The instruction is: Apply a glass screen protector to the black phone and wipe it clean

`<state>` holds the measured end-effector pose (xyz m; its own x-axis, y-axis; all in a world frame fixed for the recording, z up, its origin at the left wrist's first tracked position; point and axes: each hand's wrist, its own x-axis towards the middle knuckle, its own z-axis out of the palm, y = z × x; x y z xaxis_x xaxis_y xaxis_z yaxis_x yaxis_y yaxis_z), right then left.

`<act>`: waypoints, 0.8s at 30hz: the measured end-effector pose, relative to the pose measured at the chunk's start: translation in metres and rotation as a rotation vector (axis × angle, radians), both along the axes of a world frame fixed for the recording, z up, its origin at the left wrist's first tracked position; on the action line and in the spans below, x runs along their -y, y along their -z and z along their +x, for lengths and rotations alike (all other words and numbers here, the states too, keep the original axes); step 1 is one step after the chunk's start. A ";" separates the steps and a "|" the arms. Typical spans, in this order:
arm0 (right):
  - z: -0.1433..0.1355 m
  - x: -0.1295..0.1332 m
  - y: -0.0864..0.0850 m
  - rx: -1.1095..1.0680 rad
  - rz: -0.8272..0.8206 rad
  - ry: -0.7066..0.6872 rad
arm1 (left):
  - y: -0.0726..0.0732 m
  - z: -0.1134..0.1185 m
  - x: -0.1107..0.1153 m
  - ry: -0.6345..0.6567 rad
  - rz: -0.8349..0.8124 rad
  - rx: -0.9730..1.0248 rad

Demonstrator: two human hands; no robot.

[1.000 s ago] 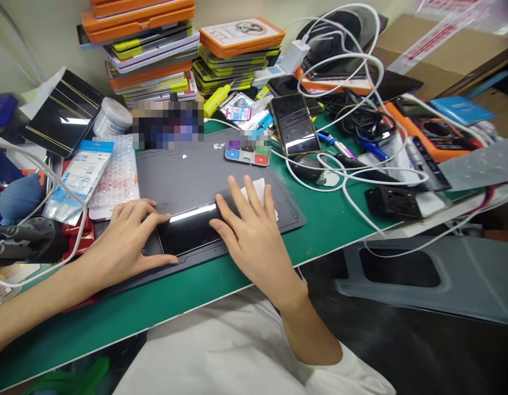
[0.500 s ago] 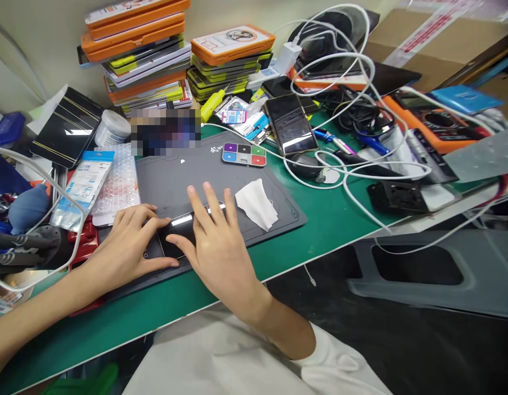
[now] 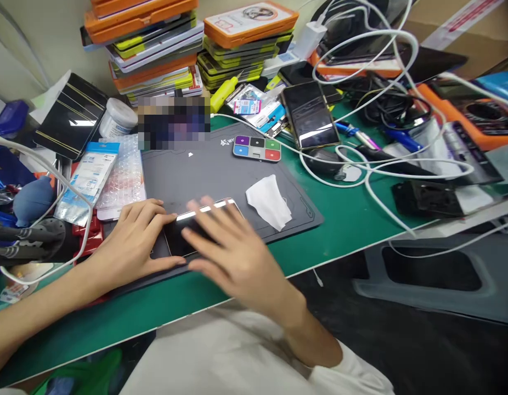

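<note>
A smartphone (image 3: 175,237) with a dark, glossy screen lies flat on the dark grey work mat (image 3: 204,173). My left hand (image 3: 133,238) grips its left end, with the thumb at the near edge and the index finger at the far edge. Over the screen is my right hand (image 3: 246,263), fingers spread and smeared by motion, hiding much of the phone's right part; whether it touches the glass I cannot tell. To the right of the phone lies a crumpled white cloth (image 3: 269,202) on the mat.
Behind the cloth sits a small box with coloured squares (image 3: 257,148). Another phone (image 3: 310,115) rests among looped white cables (image 3: 371,227). Stacked orange and yellow cases (image 3: 249,24) stand at the back. A blue air blower (image 3: 34,200) and a bubble-wrap pouch (image 3: 124,175) are at left.
My right hand has shifted to the right and lifted somewhat, showing more of the phone's screen. My left hand keeps its hold. The camera view has turned slightly.
</note>
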<state>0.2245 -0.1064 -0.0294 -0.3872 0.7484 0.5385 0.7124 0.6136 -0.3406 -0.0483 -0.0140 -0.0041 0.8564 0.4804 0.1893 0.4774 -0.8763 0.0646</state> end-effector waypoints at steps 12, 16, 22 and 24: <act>0.055 -0.016 0.032 -0.100 -0.006 0.297 | -0.009 0.007 0.001 0.102 -0.002 0.011; 0.052 -0.013 0.028 -0.084 -0.028 0.255 | -0.012 0.009 0.001 0.132 0.064 0.017; 0.054 -0.014 0.026 -0.052 -0.011 0.246 | -0.009 0.008 0.003 0.175 0.178 0.007; 0.054 -0.014 0.026 -0.040 -0.010 0.240 | -0.008 0.007 0.003 0.185 0.203 -0.009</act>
